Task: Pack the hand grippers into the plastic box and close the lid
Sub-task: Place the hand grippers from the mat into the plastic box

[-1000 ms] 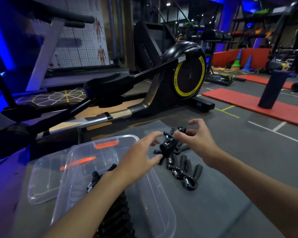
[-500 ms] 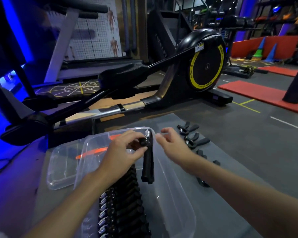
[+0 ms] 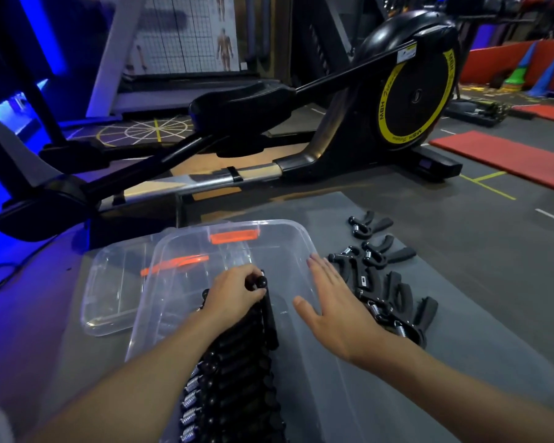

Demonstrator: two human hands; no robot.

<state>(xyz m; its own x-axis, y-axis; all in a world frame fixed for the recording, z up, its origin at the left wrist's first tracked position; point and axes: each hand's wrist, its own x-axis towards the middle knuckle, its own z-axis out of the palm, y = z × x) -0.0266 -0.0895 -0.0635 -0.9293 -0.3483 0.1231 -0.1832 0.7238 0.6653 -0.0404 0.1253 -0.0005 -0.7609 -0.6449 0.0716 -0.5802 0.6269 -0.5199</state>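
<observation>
The left hand's (image 3: 234, 295) curled fingers pinch a black spring hand gripper (image 3: 268, 318) by its knob at the far end of the packed row of black grippers (image 3: 237, 385) inside the clear plastic box (image 3: 296, 230). Released tilted, it could topple across the row and later block the clear orange-latched lid (image 3: 109, 292), which lies to the left. The right hand (image 3: 336, 314) hovers over the box's right rim, fingers spread. The loose grippers (image 3: 394, 295) lie to the right on the grey worktop (image 3: 477, 330).

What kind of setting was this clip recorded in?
Most likely a gym: an elliptical trainer stands behind the plastic box, a red exercise mat lies on the floor, and an anatomy chart hangs behind.
</observation>
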